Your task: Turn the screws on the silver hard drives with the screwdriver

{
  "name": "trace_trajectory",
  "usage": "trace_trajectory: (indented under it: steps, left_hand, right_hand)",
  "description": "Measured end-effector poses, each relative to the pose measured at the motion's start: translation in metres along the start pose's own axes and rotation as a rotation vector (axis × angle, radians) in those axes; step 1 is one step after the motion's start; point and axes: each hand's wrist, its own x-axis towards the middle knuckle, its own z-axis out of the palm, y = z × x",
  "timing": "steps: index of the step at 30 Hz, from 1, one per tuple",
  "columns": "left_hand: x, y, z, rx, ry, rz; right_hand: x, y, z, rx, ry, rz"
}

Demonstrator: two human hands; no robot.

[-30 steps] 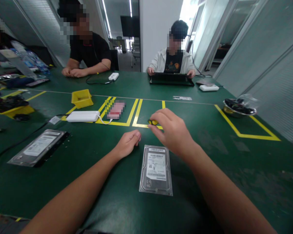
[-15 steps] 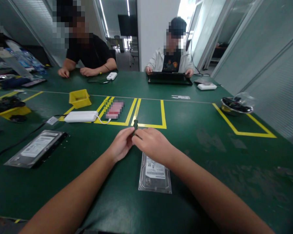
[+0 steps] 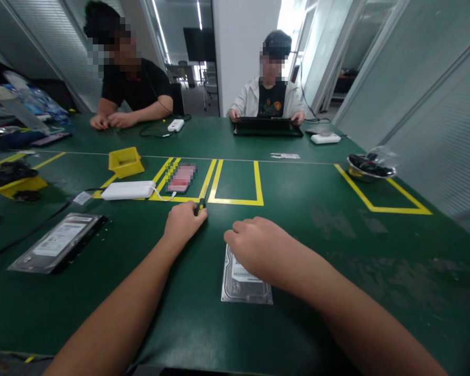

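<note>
My left hand [image 3: 183,222] is wrapped around a screwdriver [image 3: 200,207]; its dark handle with a bit of yellow shows between the fingers. The thin shaft points away toward the yellow tape. My right hand [image 3: 264,248] hovers over the far part of a hard drive [image 3: 246,291], fingers curled together. Whatever is pinched there, if anything, is hidden. The silver drive lies flat on the green table, label up, its far end covered by the right hand. A second hard drive [image 3: 60,240] rests to the left, beyond my left forearm.
Yellow tape frames [image 3: 258,183] mark the green table [image 3: 172,324]. Ahead lie a white power bank [image 3: 128,190], a phone [image 3: 182,178] and a yellow bin [image 3: 126,163]. A metal bowl [image 3: 370,169] of dark parts stands right. Two people sit opposite, one holding a black tablet-like device [image 3: 268,128].
My hands have come apart. The left hand has moved left with the screwdriver, and the right hand has moved slightly right and lower, over the hard drive.
</note>
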Motion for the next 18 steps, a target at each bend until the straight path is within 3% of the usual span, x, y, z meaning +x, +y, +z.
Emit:
trace_trajectory:
  steps: [6, 12, 15, 18]
  left_hand:
    - [-0.003, 0.006, -0.007, 0.047, -0.011, -0.039]
    - [-0.016, 0.022, -0.018, 0.049, 0.129, 0.010]
    - [-0.026, 0.038, -0.019, -0.146, 0.136, 0.171]
    - [-0.037, 0.061, -0.016, -0.519, 0.005, 0.224]
  right_hand:
    - [-0.045, 0.006, 0.000, 0.004, -0.100, 0.059]
    - [-0.105, 0.025, 0.010, 0.112, -0.097, 0.303]
    - [-0.135, 0.037, 0.024, 0.205, -0.036, 0.430]
    - [-0.160, 0.047, 0.037, 0.235, 0.021, 0.528]
